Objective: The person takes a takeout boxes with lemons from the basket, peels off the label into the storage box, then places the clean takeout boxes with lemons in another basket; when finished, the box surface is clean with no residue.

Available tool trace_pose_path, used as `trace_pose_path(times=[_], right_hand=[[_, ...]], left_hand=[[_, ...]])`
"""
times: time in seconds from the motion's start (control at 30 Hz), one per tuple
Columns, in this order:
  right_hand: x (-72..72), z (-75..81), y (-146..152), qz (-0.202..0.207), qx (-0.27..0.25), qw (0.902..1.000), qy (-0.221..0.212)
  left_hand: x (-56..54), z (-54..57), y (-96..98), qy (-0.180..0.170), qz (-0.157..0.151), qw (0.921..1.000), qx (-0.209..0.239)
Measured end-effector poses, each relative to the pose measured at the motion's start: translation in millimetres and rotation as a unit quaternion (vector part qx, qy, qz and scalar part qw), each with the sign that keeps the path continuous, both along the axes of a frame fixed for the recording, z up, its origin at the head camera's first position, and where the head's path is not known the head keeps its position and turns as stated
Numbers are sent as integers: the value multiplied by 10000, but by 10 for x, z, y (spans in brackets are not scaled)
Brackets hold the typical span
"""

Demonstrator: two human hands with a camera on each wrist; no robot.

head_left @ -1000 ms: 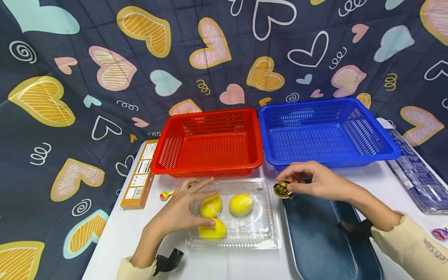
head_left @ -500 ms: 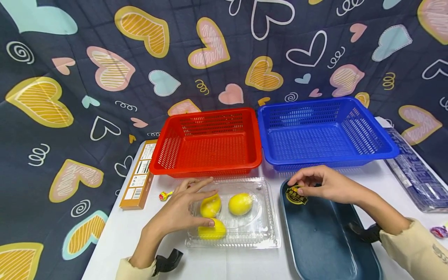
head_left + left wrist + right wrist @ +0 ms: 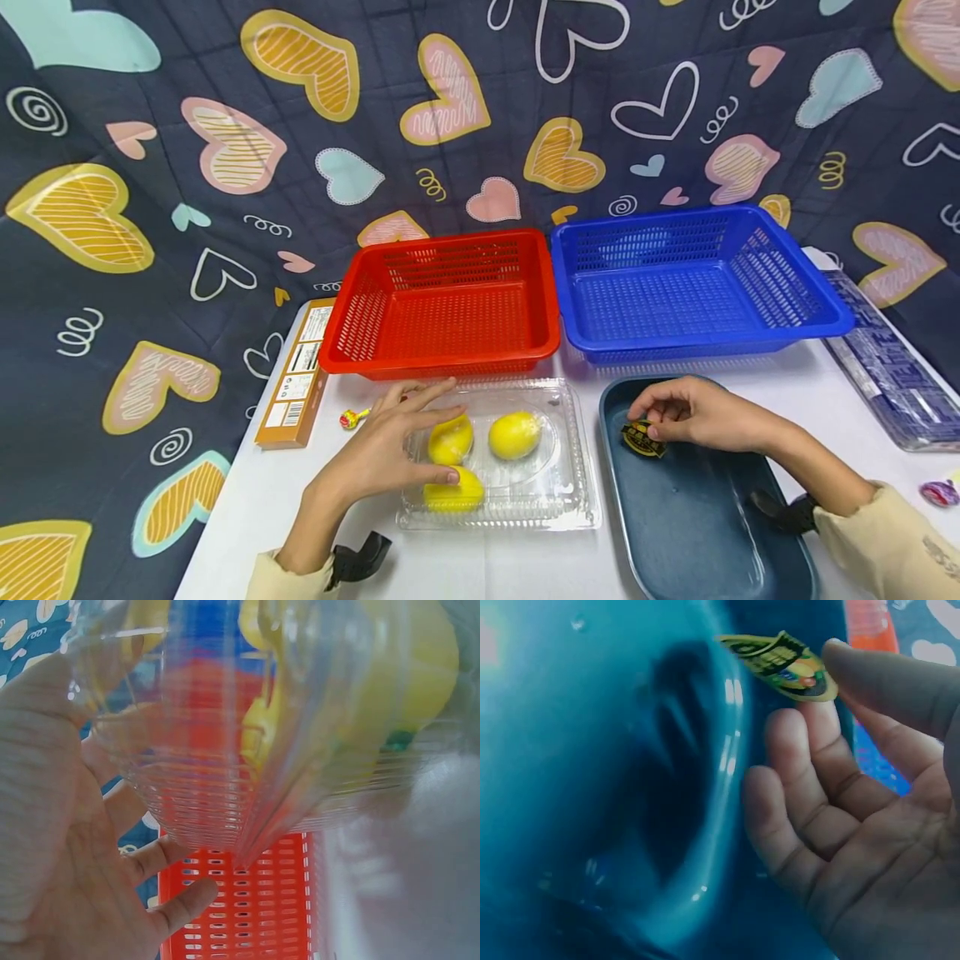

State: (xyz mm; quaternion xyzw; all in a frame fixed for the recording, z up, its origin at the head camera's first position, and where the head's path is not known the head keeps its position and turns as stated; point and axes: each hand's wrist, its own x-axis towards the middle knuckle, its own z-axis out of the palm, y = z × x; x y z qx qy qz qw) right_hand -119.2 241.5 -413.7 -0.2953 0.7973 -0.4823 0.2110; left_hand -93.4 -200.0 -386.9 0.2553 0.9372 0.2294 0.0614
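Note:
In the head view my right hand [image 3: 701,414] is over the far end of the dark blue tray [image 3: 682,508]. Thumb and forefinger pinch a black and gold sticker [image 3: 642,439] by its edge; fruit is printed on it in the right wrist view, where the sticker [image 3: 787,667] curves slightly. My left hand [image 3: 393,446] spreads its fingers over the left side of a clear plastic clamshell box [image 3: 573,492]. Through the plastic show three lemons [image 3: 515,435]. From the left wrist, the box's ribbed wall [image 3: 195,802] stands close beside the spread fingers.
Behind stand a red basket [image 3: 438,364] and a blue basket [image 3: 705,340], side by side. A brown carton [image 3: 295,387] and a lollipop [image 3: 349,418] lie left. Right are a blue-patterned pack [image 3: 892,358] and a purple-wrapped sweet [image 3: 939,493]. A heart-patterned cloth [image 3: 450,92] hangs behind.
My right hand has carried the sticker from the gap beside the box rightward and nearer to me, over the tray. My left hand stays at the box.

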Motion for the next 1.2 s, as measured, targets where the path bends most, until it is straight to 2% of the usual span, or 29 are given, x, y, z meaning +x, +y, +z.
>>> trace_pose_path(times=[0.1, 0.3, 0.67, 1.03, 1.2], right_hand=[[-1, -44, -27, 94, 40, 9999, -61], [8, -105, -54, 59, 290, 9994, 164], [-2, -93, -53, 49, 811, 9967, 46], [-3, -24, -32, 49, 1168, 9927, 285], [-1, 63, 6, 86, 1041, 9930, 554]], left_hand=[[1, 6, -3, -14, 17, 10000, 9], [-1, 5, 3, -49, 3, 10000, 42], [-2, -2, -8, -52, -12, 10000, 83], [22, -15, -12, -118, 8, 9995, 301], [50, -28, -32, -166, 49, 9988, 462]])
